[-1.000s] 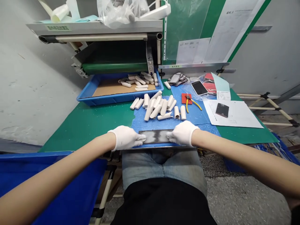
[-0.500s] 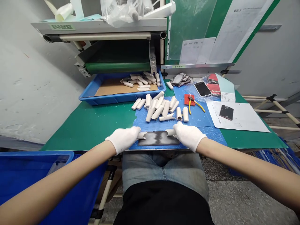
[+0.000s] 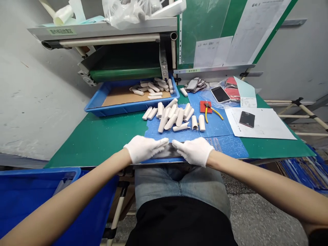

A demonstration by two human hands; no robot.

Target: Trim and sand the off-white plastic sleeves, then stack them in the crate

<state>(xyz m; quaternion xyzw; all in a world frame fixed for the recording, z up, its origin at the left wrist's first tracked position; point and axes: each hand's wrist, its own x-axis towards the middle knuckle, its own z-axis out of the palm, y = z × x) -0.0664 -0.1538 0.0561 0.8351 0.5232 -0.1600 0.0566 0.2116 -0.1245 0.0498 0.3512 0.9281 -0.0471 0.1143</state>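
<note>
Reaching over the dark strip [image 3: 170,151], the left hand [image 3: 148,149] and the right hand [image 3: 193,151] wear white gloves [image 3: 139,151] and point their fingers at each other, near but not touching. I cannot tell if they grip anything, because what is under them is hidden. The strip lies on the blue sheet [image 3: 217,128], by the green table's [image 3: 112,136] front edge. Just past it sit white pieces [image 3: 171,117], with yellow-handled pliers [image 3: 206,116] to their right.
</note>
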